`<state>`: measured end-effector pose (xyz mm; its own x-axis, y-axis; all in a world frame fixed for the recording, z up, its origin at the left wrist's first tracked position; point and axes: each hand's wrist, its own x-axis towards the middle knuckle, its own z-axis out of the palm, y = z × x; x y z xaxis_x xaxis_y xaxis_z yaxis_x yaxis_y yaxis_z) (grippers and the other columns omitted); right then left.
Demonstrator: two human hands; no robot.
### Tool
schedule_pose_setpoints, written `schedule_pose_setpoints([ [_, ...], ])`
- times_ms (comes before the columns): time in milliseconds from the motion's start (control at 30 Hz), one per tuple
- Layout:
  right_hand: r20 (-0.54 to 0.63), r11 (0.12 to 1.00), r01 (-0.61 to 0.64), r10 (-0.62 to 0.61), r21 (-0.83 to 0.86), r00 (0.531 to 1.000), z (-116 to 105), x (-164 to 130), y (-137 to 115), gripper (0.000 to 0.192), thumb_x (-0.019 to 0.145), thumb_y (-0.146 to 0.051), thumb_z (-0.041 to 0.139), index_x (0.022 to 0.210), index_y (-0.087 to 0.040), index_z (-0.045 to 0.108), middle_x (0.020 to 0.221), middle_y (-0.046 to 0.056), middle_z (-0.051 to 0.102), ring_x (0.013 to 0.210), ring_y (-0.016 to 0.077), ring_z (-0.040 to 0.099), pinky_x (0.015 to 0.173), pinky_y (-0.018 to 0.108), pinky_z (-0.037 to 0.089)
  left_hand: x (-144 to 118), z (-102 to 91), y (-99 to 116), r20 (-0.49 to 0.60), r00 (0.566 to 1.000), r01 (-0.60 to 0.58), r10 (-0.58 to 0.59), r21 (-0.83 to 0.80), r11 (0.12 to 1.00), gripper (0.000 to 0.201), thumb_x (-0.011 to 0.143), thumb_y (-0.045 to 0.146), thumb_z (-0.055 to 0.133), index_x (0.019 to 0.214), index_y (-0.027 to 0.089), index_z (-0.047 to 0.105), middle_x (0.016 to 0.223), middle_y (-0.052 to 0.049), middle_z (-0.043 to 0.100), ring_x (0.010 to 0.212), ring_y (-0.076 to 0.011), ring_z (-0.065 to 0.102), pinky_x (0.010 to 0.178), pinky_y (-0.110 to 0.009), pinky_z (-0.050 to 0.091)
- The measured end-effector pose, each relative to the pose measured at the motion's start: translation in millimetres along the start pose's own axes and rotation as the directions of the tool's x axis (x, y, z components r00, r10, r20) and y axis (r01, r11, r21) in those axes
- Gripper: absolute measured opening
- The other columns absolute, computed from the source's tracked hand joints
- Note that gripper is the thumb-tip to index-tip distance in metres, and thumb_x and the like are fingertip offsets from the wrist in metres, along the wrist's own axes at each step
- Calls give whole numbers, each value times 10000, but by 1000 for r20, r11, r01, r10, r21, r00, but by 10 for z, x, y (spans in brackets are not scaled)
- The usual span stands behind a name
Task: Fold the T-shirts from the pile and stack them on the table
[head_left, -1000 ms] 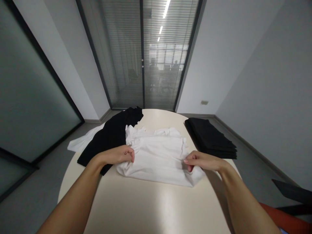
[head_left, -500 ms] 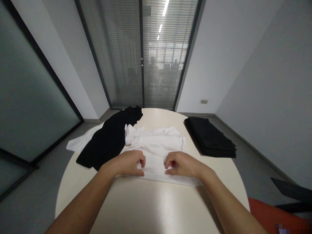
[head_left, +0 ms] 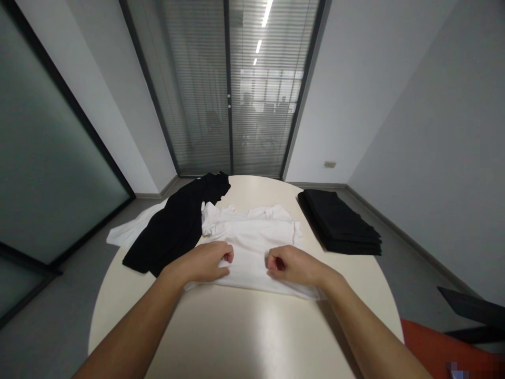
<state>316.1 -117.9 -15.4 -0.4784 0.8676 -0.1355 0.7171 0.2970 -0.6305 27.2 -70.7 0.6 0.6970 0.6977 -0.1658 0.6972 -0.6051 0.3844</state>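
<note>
A white shirt point(head_left: 252, 239) lies partly folded on the table in front of me, its ruffled, creased edge on the far side. On its near left part rests my left hand point(head_left: 211, 260), with fingers curled in and the thumb close below them, gathered on the cloth. My right hand point(head_left: 295, 263) is curled in the same way on the near right part, thumb and fingers drawn together at the fabric. The fingertips are partly hidden. Between the two hands the white cloth lies fairly flat.
A loose black garment point(head_left: 173, 226) lies at the left, over a white cloth point(head_left: 134, 226) that hangs past the edge. Folded black garments point(head_left: 339, 221) form a stack at the right. The round table point(head_left: 221, 337) stands near an orange chair point(head_left: 434, 347).
Both thumbs have drawn in toward the curled fingers. The shirt's near edge has shifted slightly away from me at the left. The other garments stay put.
</note>
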Motion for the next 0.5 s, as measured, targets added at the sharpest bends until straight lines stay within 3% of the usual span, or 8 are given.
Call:
schedule_pose_setpoints([
  [133,16,1000,-9,9,12,1000,1,2,21,178,787,-279,659,934,-186,696,758,-9,663,633,119,559,594,221,376,-3,14,-71,25,998,57,-57,1,998,215,743,307,643,940,225,620,945,-10,691,815,-191,619,698,-266,414],
  [300,24,1000,-13,13,20,1000,-6,-17,28,93,752,-238,651,815,-172,674,737,-15,639,639,111,530,587,215,369,-5,-14,-128,48,998,47,-44,-68,997,163,735,256,599,886,218,646,880,2,687,784,-168,610,680,-242,409],
  [500,119,977,-64,40,205,992,-62,-74,-55,98,734,-206,657,818,-156,664,720,-28,606,641,93,508,571,193,371,-44,-118,-68,149,988,78,-48,-201,977,132,718,271,626,810,198,688,731,25,654,677,-138,578,577,-221,388],
])
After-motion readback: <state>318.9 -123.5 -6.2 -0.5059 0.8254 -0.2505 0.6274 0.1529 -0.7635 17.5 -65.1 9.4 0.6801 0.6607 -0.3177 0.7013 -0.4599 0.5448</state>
